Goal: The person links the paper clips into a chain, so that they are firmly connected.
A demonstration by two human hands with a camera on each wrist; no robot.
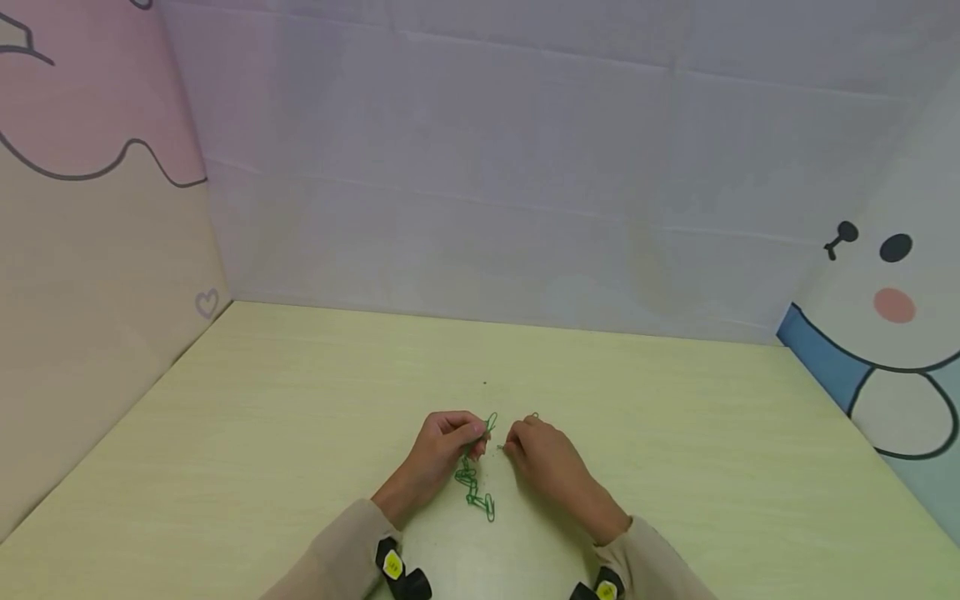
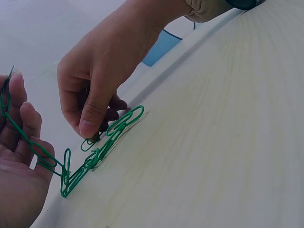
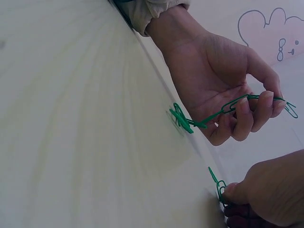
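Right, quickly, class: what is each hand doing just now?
Left hand: fingers curled round the green paper-clip chain.
Right hand: fingers pinching a single green paper clip at the table.

Bare table (image 1: pixel 300 433) around both hands (image 1: pixel 442 446)

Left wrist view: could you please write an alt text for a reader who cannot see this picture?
A right hand reaches down and pinches a single green paper clip against a pale tabletop. At the left edge, the left hand holds up a chain of green paper clips, whose lower end lies on the table beside the pinched clip.
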